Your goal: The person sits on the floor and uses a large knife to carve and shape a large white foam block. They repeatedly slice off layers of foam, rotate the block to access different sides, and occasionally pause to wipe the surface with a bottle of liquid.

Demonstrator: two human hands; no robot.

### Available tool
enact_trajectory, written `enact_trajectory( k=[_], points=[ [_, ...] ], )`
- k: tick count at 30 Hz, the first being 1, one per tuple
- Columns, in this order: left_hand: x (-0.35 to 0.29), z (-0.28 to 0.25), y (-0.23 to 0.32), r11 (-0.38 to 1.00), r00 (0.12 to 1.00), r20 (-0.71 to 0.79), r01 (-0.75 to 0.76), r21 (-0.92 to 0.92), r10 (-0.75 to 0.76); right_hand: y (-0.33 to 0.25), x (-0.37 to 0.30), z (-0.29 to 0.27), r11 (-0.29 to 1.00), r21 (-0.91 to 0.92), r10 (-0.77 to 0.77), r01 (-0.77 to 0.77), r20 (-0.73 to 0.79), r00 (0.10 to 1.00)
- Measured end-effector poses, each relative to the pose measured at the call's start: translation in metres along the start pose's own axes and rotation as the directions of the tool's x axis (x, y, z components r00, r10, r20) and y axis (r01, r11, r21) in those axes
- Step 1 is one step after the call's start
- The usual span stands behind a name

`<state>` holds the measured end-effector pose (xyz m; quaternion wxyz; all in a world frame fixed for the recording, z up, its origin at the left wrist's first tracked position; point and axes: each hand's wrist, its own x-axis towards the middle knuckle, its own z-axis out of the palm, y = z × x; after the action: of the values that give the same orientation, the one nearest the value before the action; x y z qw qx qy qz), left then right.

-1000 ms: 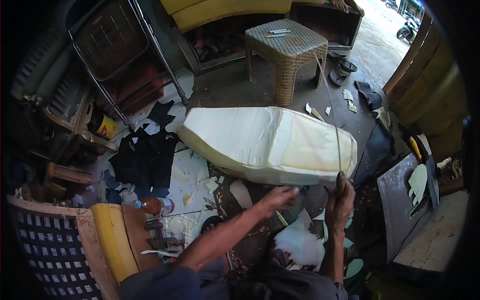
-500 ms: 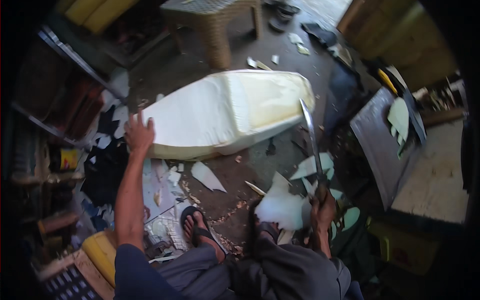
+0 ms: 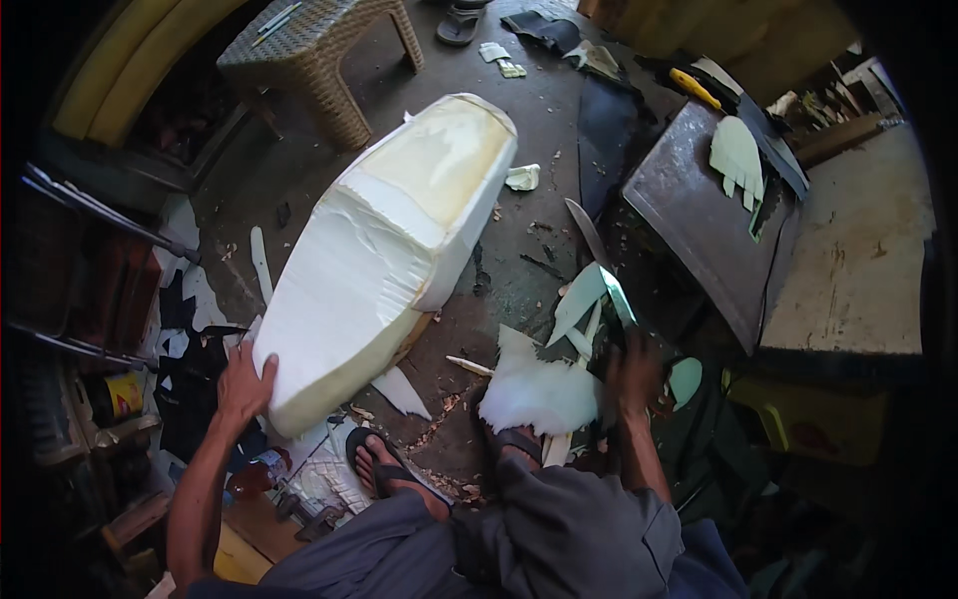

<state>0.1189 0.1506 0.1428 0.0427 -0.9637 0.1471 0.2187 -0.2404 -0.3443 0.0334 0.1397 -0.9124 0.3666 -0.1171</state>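
At the near left end of a white foam block (image 3: 344,265), the left hand (image 3: 242,387) rests against the foam, its thumb set apart from the other fingers and its grip opened out along the edge. The block lies slantwise on the floor, its near end by this hand and its narrower, yellowed far end pointing away to the right; a raised step crosses it partway along.

To the right, apart from the block, is the right hand (image 3: 635,377), blurred by motion, so I cannot tell whether its fingers are closed. Just beyond it a long blade (image 3: 587,228) points away toward the far left, with a bright glint nearer the hand; the handle cannot be made out.

Left of the right hand, a ragged whitish sheet (image 3: 539,389) lies near the person's feet, which wear dark flip-flops (image 3: 361,461). A pale scrap (image 3: 575,305) is just beside the blade.

Farther right, a dark grey panel (image 3: 699,225) bears a pale green scrap (image 3: 736,160) with finger-like strips, and a yellow-handled tool (image 3: 696,88) lies at its far edge. On the far left stands a woven stool (image 3: 314,62) with thin sticks (image 3: 275,22) on top.
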Motion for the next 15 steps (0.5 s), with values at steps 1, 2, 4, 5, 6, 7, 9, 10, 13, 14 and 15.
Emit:
enact_trajectory(
  k=[1,2,4,5,6,7,9,10,13,14,15],
  points=[
    [-0.011,-0.001,0.005,1.0,0.998,0.06,-0.001,-0.007,0.002,-0.006,0.007,0.005,0.994,0.111,-0.032,0.026,0.049,0.998],
    [-0.025,0.0,-0.005,1.0,0.999,0.029,-0.015,0.001,0.015,-0.018,0.021,0.024,0.987,0.066,-0.149,0.145,0.059,0.987],
    [-0.036,0.015,0.008,0.995,0.998,0.008,-0.054,-0.08,0.055,-0.034,0.039,0.036,0.949,-0.119,-0.279,0.292,0.114,0.954],
    [-0.044,0.011,0.02,0.997,0.998,0.063,-0.022,-0.079,0.027,-0.046,0.05,0.041,0.917,-0.199,-0.322,0.347,0.146,0.935],
    [-0.051,0.011,0.031,0.994,0.999,0.04,-0.029,-0.103,0.033,-0.047,0.056,0.053,0.928,-0.178,-0.301,0.326,0.153,0.941],
    [-0.055,0.017,0.034,0.995,0.999,-0.019,-0.033,-0.097,0.032,-0.046,0.061,0.065,0.94,-0.147,-0.285,0.308,0.156,0.946],
    [-0.065,0.031,0.031,0.996,0.991,-0.134,-0.024,-0.087,0.012,-0.056,0.069,0.06,0.973,0.009,-0.228,0.231,0.198,0.953],
    [-0.07,0.037,0.026,0.995,0.984,-0.175,-0.039,-0.089,0.022,-0.065,0.071,0.055,0.967,0.126,-0.233,0.222,0.077,0.969],
    [-0.073,0.049,0.022,0.993,0.973,-0.229,-0.041,-0.112,0.015,-0.089,0.054,0.027,0.841,0.542,-0.072,-0.015,0.139,0.988],
    [-0.075,0.048,0.024,0.993,0.979,-0.204,-0.008,-0.12,-0.017,-0.089,0.046,0.029,0.81,0.586,-0.098,0.006,0.125,0.987],
    [-0.075,0.045,0.027,0.992,0.983,-0.176,0.026,-0.125,-0.048,-0.089,0.033,0.029,0.778,0.628,-0.123,0.025,0.112,0.986]
  ],
)
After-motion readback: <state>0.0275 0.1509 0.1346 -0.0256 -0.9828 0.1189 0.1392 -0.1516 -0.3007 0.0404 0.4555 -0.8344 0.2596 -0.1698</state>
